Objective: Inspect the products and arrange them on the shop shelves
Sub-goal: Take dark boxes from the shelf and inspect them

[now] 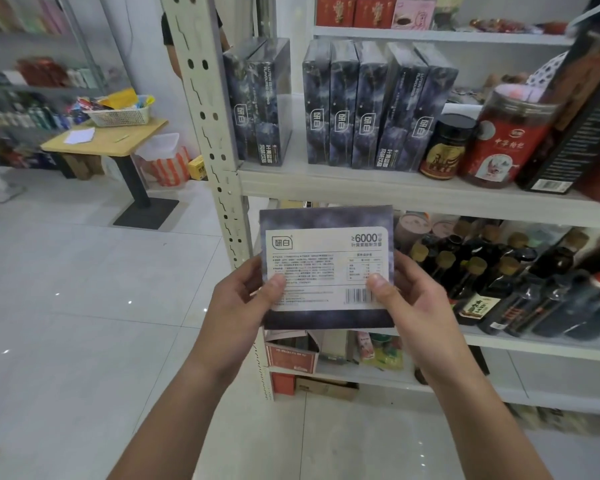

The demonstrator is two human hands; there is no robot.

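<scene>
Shelves (395, 194) behind; box (326, 258) reads "6000" (barcoded).

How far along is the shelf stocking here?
Done: several matching dark boxes stand upright on the shelf. In hand: the left hand and right hand hold another box, label side showing, for inspection. Left: setting it on the shelf, likely beside the others.
</scene>
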